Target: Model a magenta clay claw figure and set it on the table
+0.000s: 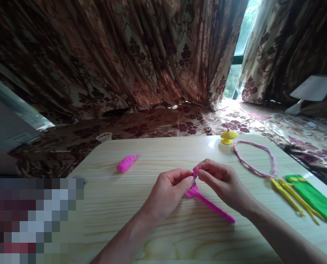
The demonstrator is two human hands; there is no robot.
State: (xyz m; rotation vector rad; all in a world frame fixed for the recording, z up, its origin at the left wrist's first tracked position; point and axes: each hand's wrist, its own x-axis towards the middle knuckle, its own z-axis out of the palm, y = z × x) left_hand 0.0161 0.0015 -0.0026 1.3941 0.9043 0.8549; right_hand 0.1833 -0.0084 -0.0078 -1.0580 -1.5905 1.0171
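My left hand [172,189] and my right hand [223,182] meet over the middle of the table, thumbs and fingertips pinched together. Between them a small, thin piece of bright pink modelling clay [195,171] stands up, partly covered by the fingers. Just below lies a long pink clay strip [216,209] with a wider, rounded end under my left fingertips. Whether that strip joins the pinched piece, I cannot tell. Farther back on the left rests a pink clay lump [125,164], drawn out to a point at one end.
On the pale wood-grain table [163,244], a yellow clay shape [227,138] stands at the back edge. A pink twisted loop [258,171], thin yellow pieces [289,198] and a green slab [317,203] lie at right. Behind are a lamp [311,88] and patterned curtains [152,55].
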